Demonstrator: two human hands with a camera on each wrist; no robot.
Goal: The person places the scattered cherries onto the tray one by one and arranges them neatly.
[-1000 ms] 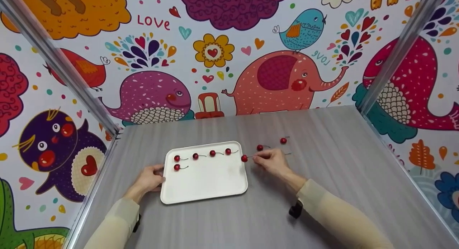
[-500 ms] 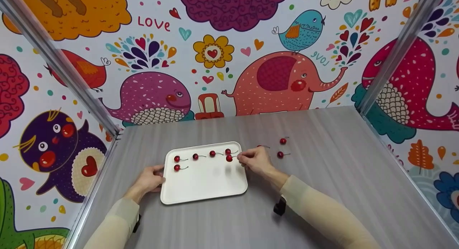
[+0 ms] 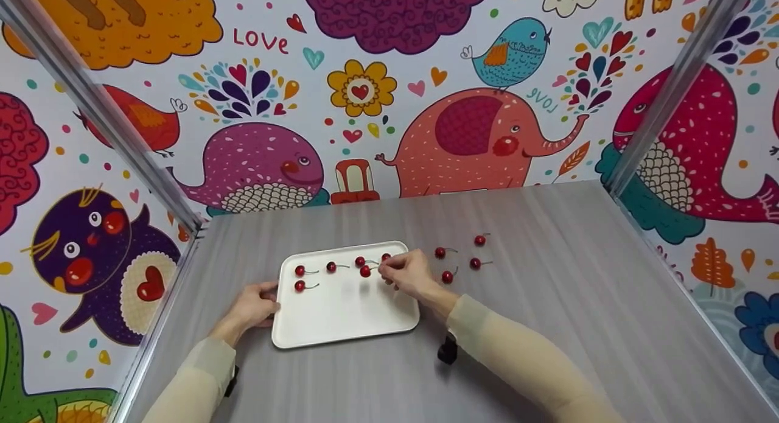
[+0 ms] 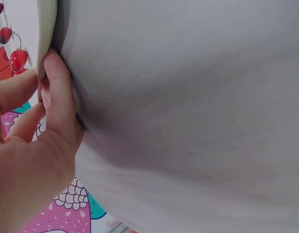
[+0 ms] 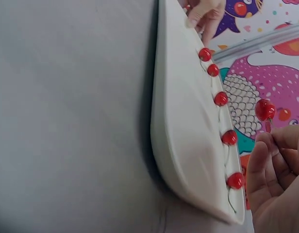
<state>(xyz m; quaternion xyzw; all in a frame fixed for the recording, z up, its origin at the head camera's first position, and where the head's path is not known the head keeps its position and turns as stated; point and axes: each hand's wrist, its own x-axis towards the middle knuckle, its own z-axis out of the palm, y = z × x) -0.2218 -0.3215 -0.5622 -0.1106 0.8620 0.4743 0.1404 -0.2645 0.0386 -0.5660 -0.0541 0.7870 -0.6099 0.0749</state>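
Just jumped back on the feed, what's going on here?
A person's left hand steadies the white tray by its left edge, while the right hand holds one cherry by its stem above it. Five cherries lie on the tray, four in the far row and one nearer. Four others lie on the table to its right.

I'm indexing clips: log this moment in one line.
Left hand: grips white rectangular tray | right hand: holds round red cherry by stem above tray | on tray: five red cherries | on grey table: four red cherries
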